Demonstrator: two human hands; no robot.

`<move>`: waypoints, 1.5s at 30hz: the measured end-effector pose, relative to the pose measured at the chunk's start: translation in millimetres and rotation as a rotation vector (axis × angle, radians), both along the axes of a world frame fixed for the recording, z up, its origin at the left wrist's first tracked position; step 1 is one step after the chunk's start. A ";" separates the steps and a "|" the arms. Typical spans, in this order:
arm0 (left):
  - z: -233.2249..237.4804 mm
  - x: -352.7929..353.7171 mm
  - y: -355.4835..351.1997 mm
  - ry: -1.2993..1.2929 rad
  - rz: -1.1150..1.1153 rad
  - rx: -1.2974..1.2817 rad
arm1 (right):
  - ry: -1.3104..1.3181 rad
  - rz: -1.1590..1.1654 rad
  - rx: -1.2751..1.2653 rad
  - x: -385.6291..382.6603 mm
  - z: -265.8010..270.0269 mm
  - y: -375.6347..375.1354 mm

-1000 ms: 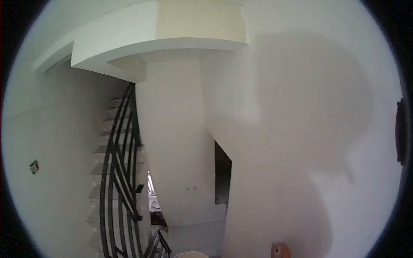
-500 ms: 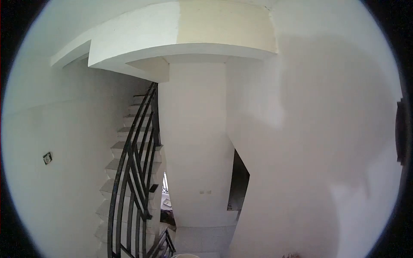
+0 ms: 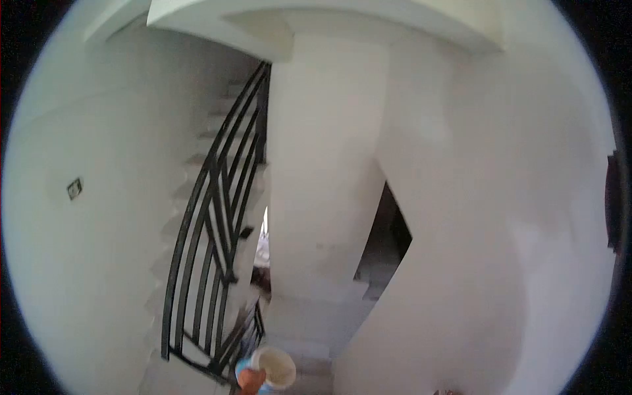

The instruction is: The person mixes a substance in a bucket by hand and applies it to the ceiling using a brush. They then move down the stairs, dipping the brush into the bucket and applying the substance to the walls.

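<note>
At the bottom edge, left of centre, my left hand (image 3: 251,380) is closed on the near rim of a white and blue bucket (image 3: 280,368). Its fingers overlap the bucket's left side, and some blur softens them. The bucket's round mouth faces up and shows a pale inside; what it holds cannot be made out. Just left of the hand are the lower bars of the black railing (image 3: 197,263). My right hand does not show clearly anywhere.
Pale stairs (image 3: 220,122) climb behind the railing. A wall box (image 3: 74,189) is on the left wall. Smooth wall (image 3: 461,263) with damp-looking patches fills the right. A dark opening (image 3: 385,240) lies right of centre. A small reddish patch (image 3: 447,392) touches the bottom edge.
The view has tilted down and shifted left, so the railing and walls sit higher and farther right. My left hand has come into view, and much more of the bucket shows.
</note>
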State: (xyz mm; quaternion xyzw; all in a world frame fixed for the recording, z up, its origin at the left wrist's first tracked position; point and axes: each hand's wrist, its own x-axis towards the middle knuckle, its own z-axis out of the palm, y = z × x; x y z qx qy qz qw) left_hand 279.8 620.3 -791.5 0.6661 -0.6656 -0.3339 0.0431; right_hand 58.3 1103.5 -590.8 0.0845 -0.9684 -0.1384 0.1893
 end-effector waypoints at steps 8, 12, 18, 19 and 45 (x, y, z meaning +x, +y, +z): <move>0.5 42.1 -34.1 -0.097 0.225 -0.226 | 0.477 0.283 -0.462 -17.3 -55.7 -10.4; -31.5 66.6 -62.0 -0.003 0.263 -0.136 | 0.305 0.382 -1.044 -32.5 -84.0 -96.3; -0.8 65.0 -47.2 0.167 0.358 -0.008 | -0.751 0.642 -1.086 -31.8 -103.7 -213.3; 9.5 60.1 -41.3 0.231 0.320 0.014 | -0.939 0.649 -1.086 -30.3 -111.3 -226.5; 99.1 -26.0 71.5 0.146 -0.200 -0.118 | -0.783 0.933 -0.653 -0.4 -162.5 -263.9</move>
